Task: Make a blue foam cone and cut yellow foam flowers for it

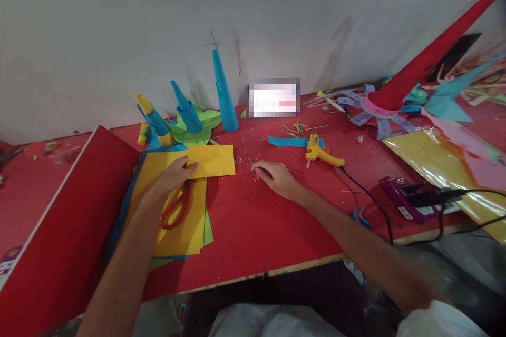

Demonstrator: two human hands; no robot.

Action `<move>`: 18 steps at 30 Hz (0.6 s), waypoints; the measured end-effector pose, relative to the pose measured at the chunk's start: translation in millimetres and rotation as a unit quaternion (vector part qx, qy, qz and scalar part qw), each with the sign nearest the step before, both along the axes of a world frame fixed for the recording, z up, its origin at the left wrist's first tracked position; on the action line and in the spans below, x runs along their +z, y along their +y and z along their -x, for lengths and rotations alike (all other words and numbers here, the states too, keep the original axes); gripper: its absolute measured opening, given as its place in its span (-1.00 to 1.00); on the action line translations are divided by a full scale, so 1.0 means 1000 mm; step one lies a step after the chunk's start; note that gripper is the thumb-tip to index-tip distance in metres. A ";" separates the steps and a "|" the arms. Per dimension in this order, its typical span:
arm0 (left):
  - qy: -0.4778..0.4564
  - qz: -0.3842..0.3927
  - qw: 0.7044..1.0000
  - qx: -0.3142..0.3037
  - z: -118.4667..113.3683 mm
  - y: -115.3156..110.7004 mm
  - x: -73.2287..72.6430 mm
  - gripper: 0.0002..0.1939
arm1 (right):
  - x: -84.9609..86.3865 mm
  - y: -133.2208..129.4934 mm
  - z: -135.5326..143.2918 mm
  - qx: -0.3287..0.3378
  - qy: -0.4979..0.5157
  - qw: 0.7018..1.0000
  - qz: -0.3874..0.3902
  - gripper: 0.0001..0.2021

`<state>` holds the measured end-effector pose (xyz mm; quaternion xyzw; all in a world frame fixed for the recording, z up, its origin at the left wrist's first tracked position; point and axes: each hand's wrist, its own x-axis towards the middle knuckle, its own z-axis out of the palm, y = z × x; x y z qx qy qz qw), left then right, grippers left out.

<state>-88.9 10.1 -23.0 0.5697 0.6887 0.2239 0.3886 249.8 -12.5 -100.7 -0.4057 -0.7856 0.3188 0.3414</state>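
Observation:
My left hand (177, 171) is closed on the edge of a small yellow paper rectangle (213, 160). Beneath that wrist lies a stack of yellow paper sheets (190, 237), with red-handled scissors (168, 219) on top; the blades are hidden. My right hand (279, 179) is low over the table, thumb and fingertips pinched together among tiny paper scraps. A thin blue sliver (251, 163) shows right at those fingertips; whether it is gripped I cannot tell. Beyond the right hand, a yellow glue gun (322, 154) rests on a blue paper strip (282, 141).
Blue paper cones (225, 95) stand along the wall, one on green paper petals (211, 118). A red board (75, 205) leans at left. At right are a tall red cone (435, 58), a purple power box (407, 205), black cables (379, 202) and a shiny gold sheet (427, 168).

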 end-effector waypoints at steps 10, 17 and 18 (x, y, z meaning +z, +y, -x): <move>-0.245 0.130 0.960 0.048 -0.004 -0.005 0.003 -0.54 | 0.005 0.001 -0.001 0.008 0.023 1.000 0.013 -0.80; -0.260 0.162 0.952 0.021 -0.002 -0.011 -0.007 -0.61 | 0.004 0.004 -0.002 0.009 0.049 0.999 0.020 -0.80; -0.253 0.165 0.953 0.021 -0.004 -0.012 -0.007 -0.61 | 0.004 0.003 -0.002 0.007 0.049 0.999 0.020 -0.81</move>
